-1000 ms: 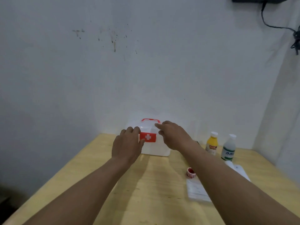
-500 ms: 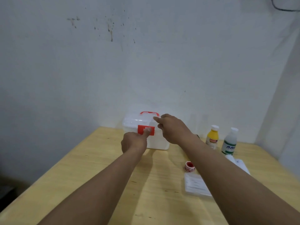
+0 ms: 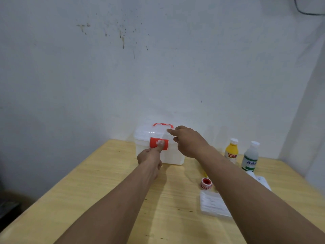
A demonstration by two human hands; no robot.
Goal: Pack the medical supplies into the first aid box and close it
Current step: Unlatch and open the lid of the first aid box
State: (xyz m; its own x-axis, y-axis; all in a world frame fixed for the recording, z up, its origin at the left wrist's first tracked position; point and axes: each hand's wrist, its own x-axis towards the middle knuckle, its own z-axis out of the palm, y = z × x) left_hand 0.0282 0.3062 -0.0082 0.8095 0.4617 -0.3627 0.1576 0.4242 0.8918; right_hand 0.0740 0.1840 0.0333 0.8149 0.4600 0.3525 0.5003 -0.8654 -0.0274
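Pale wood desk [image 3: 98, 187] against a stained white wall [image 3: 123, 67]. First aid box [image 3: 174, 155] stands shut at the desk's rear. Left hand [image 3: 149, 156] mostly curled, thumb pressing the red latch [image 3: 154, 142]. Right hand [image 3: 189, 140] loosely open, fingertips on the lid, gripping nothing.

A pale wooden tabletop [image 3: 109, 187] with visible grain and a few small dark specks fills the lower part of the view, its far edge pushed against a white wall [image 3: 158, 76]. The wall carries a scatter of brown splashes and drips [image 3: 123, 39] high up on the left of centre, and a black cable [image 3: 306, 11] loops down at the top right corner. Past the tabletop's left edge, a dim strip of floor [image 3: 8, 206] shows, too dark to make out.
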